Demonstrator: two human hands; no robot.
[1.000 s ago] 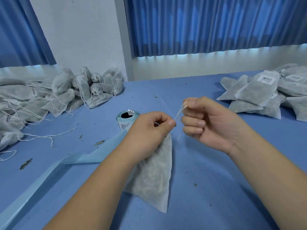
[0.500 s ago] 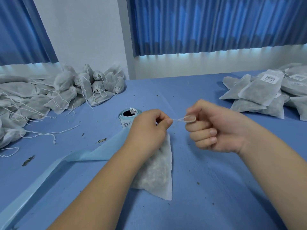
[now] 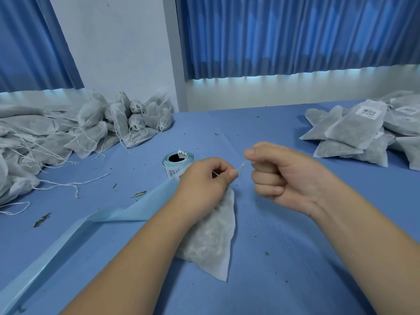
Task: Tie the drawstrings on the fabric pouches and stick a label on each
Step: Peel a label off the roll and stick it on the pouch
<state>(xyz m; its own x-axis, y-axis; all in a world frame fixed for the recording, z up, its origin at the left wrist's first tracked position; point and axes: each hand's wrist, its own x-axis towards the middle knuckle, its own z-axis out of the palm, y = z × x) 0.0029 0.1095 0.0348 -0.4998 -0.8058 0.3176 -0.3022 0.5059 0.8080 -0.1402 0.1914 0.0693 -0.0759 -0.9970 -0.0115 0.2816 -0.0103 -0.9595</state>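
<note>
A grey fabric pouch lies on the blue table in front of me, its neck lifted. My left hand grips the pouch's neck and pinches its white drawstring. The string runs a short way, taut, to my right hand, which pinches the other end between thumb and forefinger, its other fingers curled into a fist. A roll of labels stands just behind my left hand, with a long pale blue backing strip trailing toward the near left.
A heap of pouches with loose strings covers the left of the table. A stack of labelled pouches sits at the right. Dry leaf crumbs lie scattered about. Blue curtains hang behind.
My right hand has shifted from raised, down, then slightly up again, keeping the string short and taut. My left hand stays on the pouch's neck, and the pouch has shifted slightly.
</note>
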